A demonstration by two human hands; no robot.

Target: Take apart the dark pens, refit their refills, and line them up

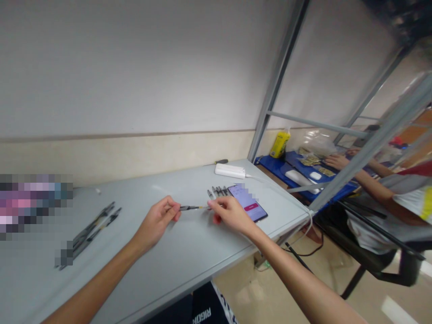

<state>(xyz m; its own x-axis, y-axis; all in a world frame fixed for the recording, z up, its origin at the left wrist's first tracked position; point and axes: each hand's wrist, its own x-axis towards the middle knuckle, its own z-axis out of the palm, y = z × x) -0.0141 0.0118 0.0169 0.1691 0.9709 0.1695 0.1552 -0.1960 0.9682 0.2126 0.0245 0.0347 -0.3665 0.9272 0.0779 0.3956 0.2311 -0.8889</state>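
Observation:
A slim pen (pixel 193 208) is held level between both hands, just above the grey table (pixel 189 252). My left hand (pixel 158 219) pinches its dark end. With thumb and fingertips together, my right hand (pixel 232 212) grips the lighter end, partly hidden by the fingers. Several short clear and dark pen parts (pixel 216 192) lie in a row just beyond my right hand. Beside them is a phone (pixel 249 202) with its screen lit. Further left, several dark pens (pixel 89 234) rest in a loose bundle, part of it blurred out.
At the table's back stand a white power strip (pixel 230 171) with a cable and a dark-handled screwdriver (pixel 221 161). A metal frame post (pixel 275 85) rises at the right corner. Beyond it, another person's hands (pixel 337 161) work at a blue table (pixel 266 163) with a yellow packet (pixel 280 143).

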